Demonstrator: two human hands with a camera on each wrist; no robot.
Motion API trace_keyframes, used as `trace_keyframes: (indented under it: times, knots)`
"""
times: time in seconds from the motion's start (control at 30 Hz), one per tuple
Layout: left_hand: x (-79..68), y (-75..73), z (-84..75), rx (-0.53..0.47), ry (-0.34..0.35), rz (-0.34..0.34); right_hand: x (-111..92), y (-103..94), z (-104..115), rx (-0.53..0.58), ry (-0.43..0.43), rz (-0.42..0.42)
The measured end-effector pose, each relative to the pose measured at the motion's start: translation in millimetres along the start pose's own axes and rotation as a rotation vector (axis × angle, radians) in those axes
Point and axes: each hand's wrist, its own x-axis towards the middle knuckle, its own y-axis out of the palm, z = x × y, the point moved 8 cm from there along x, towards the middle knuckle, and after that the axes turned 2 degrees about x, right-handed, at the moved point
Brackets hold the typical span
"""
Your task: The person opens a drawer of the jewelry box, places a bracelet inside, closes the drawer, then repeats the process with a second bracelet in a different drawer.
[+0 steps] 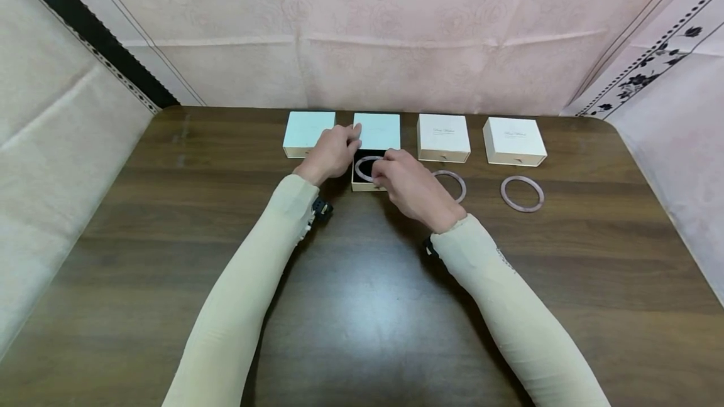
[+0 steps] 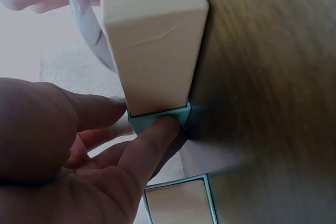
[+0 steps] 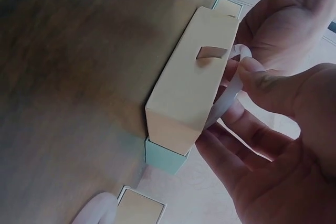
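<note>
A teal-topped drawer box (image 1: 380, 132) stands at the back middle of the table, its cream drawer (image 3: 181, 85) pulled out towards me. My left hand (image 1: 330, 154) grips the teal sleeve (image 2: 140, 121) of this box, thumb and fingers on its sides. Over the dark inside of the drawer, my right hand (image 1: 415, 192) pinches a pale lilac bangle (image 3: 228, 95) between thumb and fingers. The bangle stands tilted at the drawer's open top, partly hidden by the right fingers in the head view. A small tab (image 3: 211, 52) sticks out of the drawer's front.
Another teal-topped box (image 1: 308, 129) stands left, by the left hand. Two white-topped boxes, one nearer (image 1: 444, 134) and one farther right (image 1: 515, 137), are closed. Before them lie two bangles, one (image 1: 462, 186) partly behind the right hand, the other (image 1: 522, 208) farther right. A patterned cloth (image 1: 351, 74) hangs behind.
</note>
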Motion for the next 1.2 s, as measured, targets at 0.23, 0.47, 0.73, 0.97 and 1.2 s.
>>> trace_keyframes:
  times: [0.23, 0.47, 0.73, 0.97, 1.2]
  knots:
    - [-0.3, -0.8, 0.9, -0.002, 0.000, -0.004, 1.0, 1.3, -0.6, -0.009, 0.008, 0.002]
    - [0.6, -1.7, 1.8, 0.006, 0.006, -0.015, 1.5, 1.2, -0.7, -0.005, -0.003, -0.012]
    - [0.1, -0.9, 0.6, 0.006, 0.012, -0.023, 1.8, 2.3, -3.5, -0.016, -0.002, -0.028]
    - [-0.9, -0.4, 0.0, 0.003, 0.006, -0.013, 2.8, 1.4, -4.5, -0.009, -0.004, -0.046]
    - [-1.4, -0.5, -0.1, 0.002, 0.010, -0.014, 3.5, 2.3, -6.5, -0.012, -0.007, -0.042]
